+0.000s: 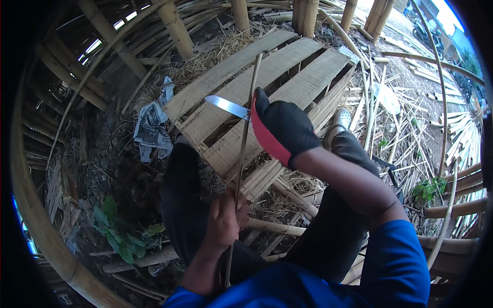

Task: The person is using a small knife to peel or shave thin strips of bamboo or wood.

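Observation:
My right hand, in a black and red glove, is closed round the handle of a knife, which the glove hides. The knife's bright blade points left and crosses a long thin bamboo strip, touching or nearly touching it. Bare, my left hand grips that strip lower down, its fingers wrapped round it. The strip runs from near my body up over a slatted wooden crate, tilted slightly to the right at its top.
Crumpled newspaper lies left of the crate, near a leafy green plant. Bamboo posts stand behind. Split bamboo pieces and shavings cover the ground at right. A curved bamboo pole edges the left side.

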`<action>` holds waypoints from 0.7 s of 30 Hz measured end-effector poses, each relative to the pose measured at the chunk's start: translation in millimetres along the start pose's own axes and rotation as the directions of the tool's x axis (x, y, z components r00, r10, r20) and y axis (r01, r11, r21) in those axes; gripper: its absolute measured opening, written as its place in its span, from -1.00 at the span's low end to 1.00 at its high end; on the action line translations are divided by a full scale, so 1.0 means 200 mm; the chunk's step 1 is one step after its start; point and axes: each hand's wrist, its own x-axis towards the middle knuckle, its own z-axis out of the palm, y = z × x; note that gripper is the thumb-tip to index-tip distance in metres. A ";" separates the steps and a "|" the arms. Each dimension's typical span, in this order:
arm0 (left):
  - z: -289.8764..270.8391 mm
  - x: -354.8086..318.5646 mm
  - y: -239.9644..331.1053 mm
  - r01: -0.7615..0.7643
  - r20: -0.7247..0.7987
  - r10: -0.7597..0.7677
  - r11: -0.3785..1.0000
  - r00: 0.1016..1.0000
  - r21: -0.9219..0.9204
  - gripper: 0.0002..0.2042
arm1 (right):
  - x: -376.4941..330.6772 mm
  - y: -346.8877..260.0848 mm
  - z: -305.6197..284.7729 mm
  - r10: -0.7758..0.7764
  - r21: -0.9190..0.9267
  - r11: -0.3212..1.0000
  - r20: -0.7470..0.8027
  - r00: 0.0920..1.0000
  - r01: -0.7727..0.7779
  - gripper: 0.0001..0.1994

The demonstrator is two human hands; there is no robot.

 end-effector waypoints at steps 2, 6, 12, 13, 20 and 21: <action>-0.01 0.01 -0.01 0.002 0.020 -0.001 0.998 1.000 -0.056 -0.55 | 0.06 0.08 0.05 -0.051 -0.061 0.997 0.076 0.996 0.056 -0.57; 0.00 0.01 0.01 -0.010 0.000 0.010 1.000 1.000 0.016 -0.58 | 0.06 0.07 0.05 -0.017 -0.023 1.000 -0.043 0.999 0.016 -0.54; 0.02 0.02 0.01 -0.014 -0.003 0.014 1.000 1.000 -0.020 -0.63 | 0.06 0.07 -0.02 -0.096 -0.004 0.995 -0.041 0.995 0.096 -0.45; 0.02 0.02 0.01 -0.014 -0.034 0.014 1.000 0.999 -0.004 -0.64 | 0.00 -0.04 0.06 0.132 0.054 0.989 0.050 0.990 -0.134 -0.46; 0.04 0.02 0.01 -0.023 -0.025 0.022 0.999 0.999 -0.030 -0.66 | -0.04 -0.04 -0.04 -0.026 0.004 1.000 0.032 0.999 0.026 -0.50; 0.04 0.02 0.01 -0.033 -0.034 0.030 0.997 0.999 -0.066 -0.65 | -0.05 -0.07 -0.07 0.005 0.010 1.000 0.056 0.998 -0.006 -0.49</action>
